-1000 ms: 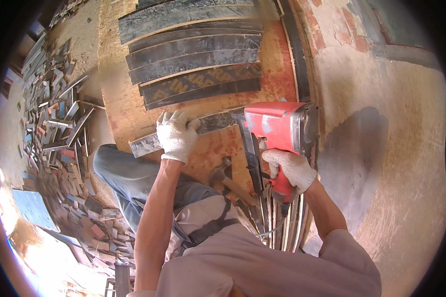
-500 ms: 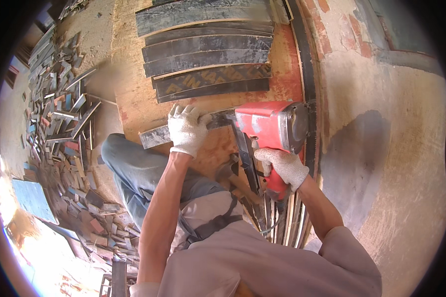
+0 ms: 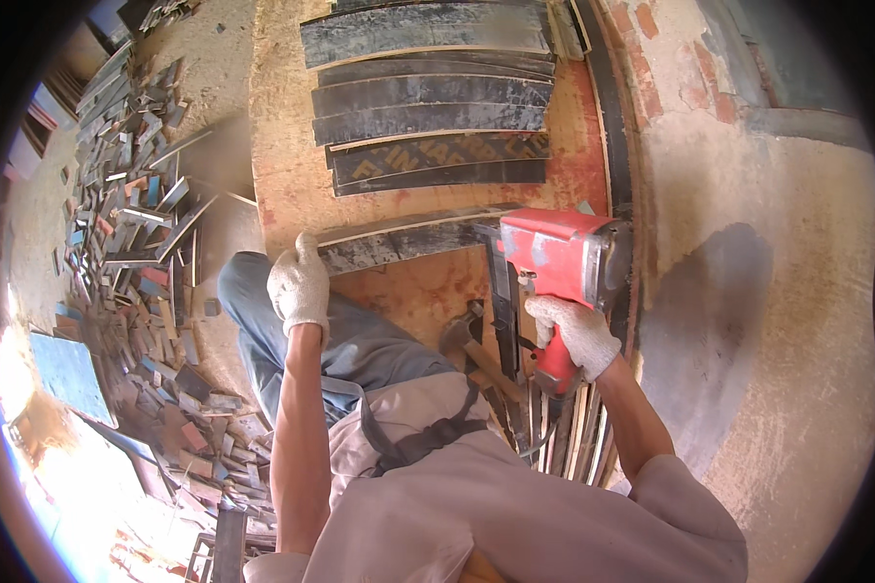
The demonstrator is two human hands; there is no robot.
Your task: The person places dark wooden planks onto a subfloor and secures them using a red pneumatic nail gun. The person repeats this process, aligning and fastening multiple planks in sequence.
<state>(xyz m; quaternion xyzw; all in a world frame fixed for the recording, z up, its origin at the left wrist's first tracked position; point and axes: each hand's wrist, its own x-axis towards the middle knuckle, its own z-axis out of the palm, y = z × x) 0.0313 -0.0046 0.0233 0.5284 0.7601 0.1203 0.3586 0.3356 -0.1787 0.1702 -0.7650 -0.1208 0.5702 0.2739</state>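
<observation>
Gloved in white, my right hand (image 3: 576, 335) is closed round the handle of a red nail gun (image 3: 559, 257). The gun's black magazine (image 3: 506, 306) points down toward my lap, and its nose sits at the right part of a dark-faced plywood strip (image 3: 399, 243). Whether the nose touches the strip is hard to see. My left hand (image 3: 299, 282), also gloved, is closed at the strip's left end, thumb side up; its fingertips are partly hidden. The strip lies crosswise on a reddish-brown wooden board (image 3: 399, 287) before me.
More dark strips (image 3: 433, 107) lie in rows farther up the board. A hammer (image 3: 462, 335) and several upright narrow strips (image 3: 578, 428) are by my right leg. Scrap wood pieces (image 3: 156, 243) cover the floor at left. A worn wall (image 3: 797, 291) stands at right.
My left hand has slid left from the strip's middle to its left end. The nail gun, in my right hand, appears slightly farther right and lower. The whole view has shifted a little.
</observation>
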